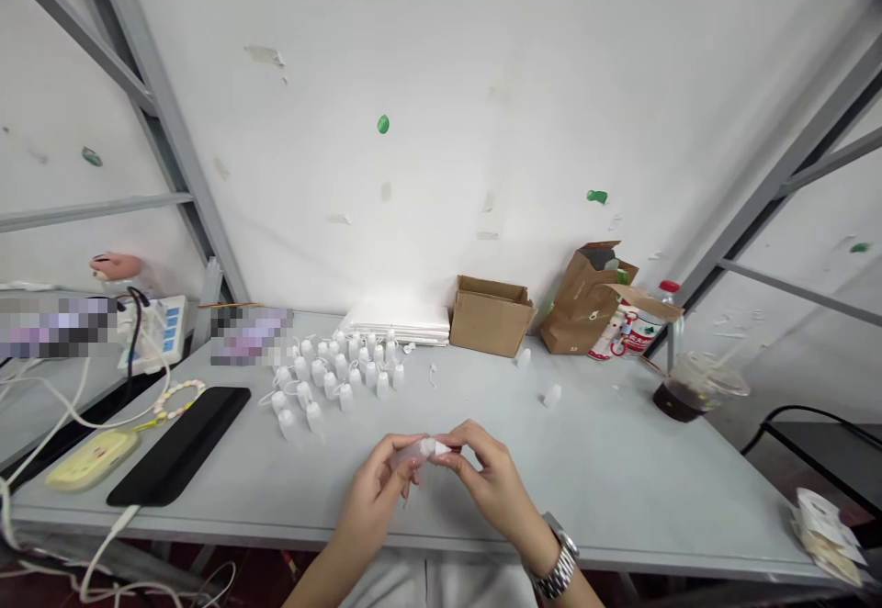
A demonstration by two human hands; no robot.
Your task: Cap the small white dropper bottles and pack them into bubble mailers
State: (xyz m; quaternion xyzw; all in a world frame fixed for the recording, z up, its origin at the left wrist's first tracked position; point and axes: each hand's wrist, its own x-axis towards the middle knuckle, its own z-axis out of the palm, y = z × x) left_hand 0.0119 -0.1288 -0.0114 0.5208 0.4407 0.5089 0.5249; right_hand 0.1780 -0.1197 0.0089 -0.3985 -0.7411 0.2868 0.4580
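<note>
Two hands work at the near edge of the grey surface (606, 470), both closed narrow: the left hand (376, 489) and the right hand (489, 479) pinch one small translucent plastic bottle (420, 450) between them, its white tip showing and part of its body hidden by the fingers. A metal link wristwatch (559, 557) sits on the right wrist, its dial turned out of view. Reference point is the cluster of white plastic bottles (331, 374), lying ahead and left of the hands, many with thin looped tethers. Behind the cluster lies a stack of white sheets (396, 321); to its right stand a cardboard box (491, 316), two loose white bottles (551, 395), a brown paper bag (585, 305) and a plastic cup of dark liquid (695, 386). Printing on the bag is too small to read. Left of the cluster, a black pad (179, 445) lies on the surface, and a pixelated patch (252, 334) hides whatever sits there.
</note>
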